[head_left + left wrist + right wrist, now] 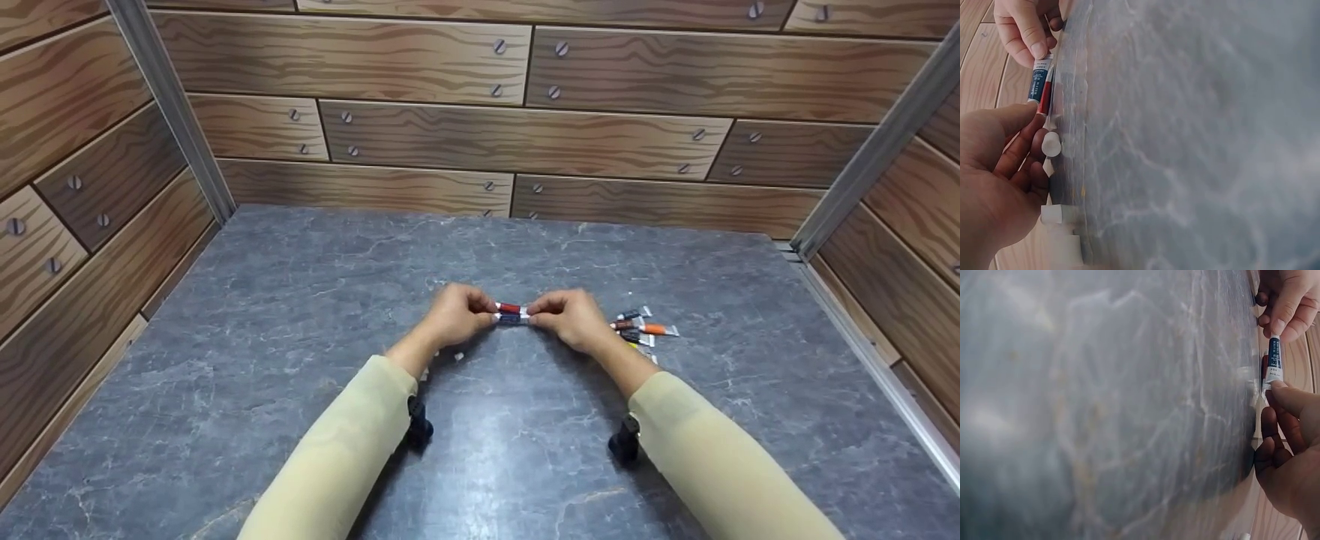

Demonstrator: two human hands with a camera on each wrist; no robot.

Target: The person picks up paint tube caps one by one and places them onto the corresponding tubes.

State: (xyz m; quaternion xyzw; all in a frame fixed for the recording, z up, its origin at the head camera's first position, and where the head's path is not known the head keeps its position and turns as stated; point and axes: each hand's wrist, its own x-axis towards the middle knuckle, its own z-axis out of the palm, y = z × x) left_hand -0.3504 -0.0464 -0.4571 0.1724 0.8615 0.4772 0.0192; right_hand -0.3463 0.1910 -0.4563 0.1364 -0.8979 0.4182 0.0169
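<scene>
Two small paint tubes, a red one [509,308] and a dark blue one [510,319], lie side by side between my hands over the middle of the table. With thumb and fingers, my left hand [456,313] pinches their left ends. The opposite, crimped ends are between the thumb and fingers of my right hand [574,319]. In the left wrist view the blue tube [1038,80] shows printed lettering, with the red tube [1045,97] behind it. From the right wrist, the blue tube [1274,354] covers most of the red one.
Beside my right hand lies a loose pile of more tubes, including an orange one [657,330] and a dark one [634,313]. Small white pieces [459,356] rest near my left wrist; one looks like a round cap [1051,144]. Wood-patterned walls [420,135] enclose the grey marbled table [262,315].
</scene>
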